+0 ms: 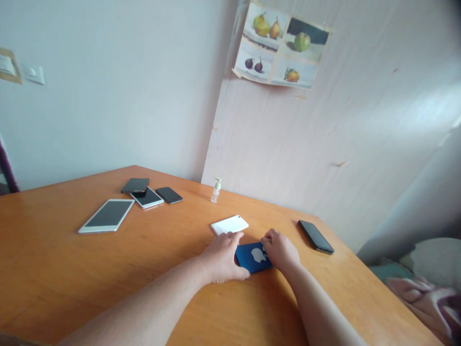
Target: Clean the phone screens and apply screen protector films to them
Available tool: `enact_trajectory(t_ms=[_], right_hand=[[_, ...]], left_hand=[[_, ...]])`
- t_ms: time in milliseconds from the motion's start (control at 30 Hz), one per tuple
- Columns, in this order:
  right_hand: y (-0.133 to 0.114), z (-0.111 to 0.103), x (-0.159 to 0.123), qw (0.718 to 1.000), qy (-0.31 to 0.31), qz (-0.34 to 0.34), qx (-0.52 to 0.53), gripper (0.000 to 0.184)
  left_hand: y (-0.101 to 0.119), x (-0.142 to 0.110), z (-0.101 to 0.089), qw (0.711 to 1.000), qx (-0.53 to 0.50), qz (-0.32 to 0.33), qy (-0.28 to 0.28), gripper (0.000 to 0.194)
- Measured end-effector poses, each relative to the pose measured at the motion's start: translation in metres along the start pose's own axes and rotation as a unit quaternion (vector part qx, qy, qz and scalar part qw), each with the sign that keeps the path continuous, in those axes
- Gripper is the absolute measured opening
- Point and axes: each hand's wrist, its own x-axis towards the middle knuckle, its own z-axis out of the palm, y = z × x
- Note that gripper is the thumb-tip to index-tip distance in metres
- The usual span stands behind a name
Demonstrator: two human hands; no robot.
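A blue phone [252,257] with a white logo lies back up on the orange wooden table [54,269]. My left hand [221,257] rests on its left end with fingers curled around the edge. My right hand [280,250] grips its right end, fingers bent over the far corner. A white phone [229,224] lies just beyond my left hand, touching or nearly touching its fingertips.
A black phone [316,236] lies to the right. A small clear pump bottle [216,190] stands near the wall. At the far left lie a white tablet [107,216] and three phones [149,192]. A fruit poster [280,45] hangs on the wall. Bedding [428,283] sits beyond the right edge.
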Motion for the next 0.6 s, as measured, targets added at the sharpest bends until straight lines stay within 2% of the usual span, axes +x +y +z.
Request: enact_trajectory(t_ms=[67,133,233,400,600], right_hand=[[0.017,-0.004,0.007,0.998,0.004,0.055,-0.013,0.018],[0.025,-0.004,0.010,0.998,0.005,0.068,-0.003,0.017],[0.019,0.000,0.004,0.999,0.002,0.037,0.028,0.015],[0.001,0.002,-0.007,0.995,-0.040,-0.066,0.064,0.014],[0.021,-0.010,0.001,0.999,-0.002,0.041,0.002,0.016]], left_hand=[[-0.001,0.000,0.000,1.000,0.002,0.004,-0.003,0.095],[-0.001,0.001,0.001,1.000,0.004,0.007,-0.005,0.094],[-0.001,0.001,0.000,1.000,0.010,0.008,-0.003,0.093],[-0.001,0.001,0.000,1.000,0.011,0.015,0.002,0.090],[-0.002,0.002,0.001,1.000,0.001,0.016,0.006,0.082]])
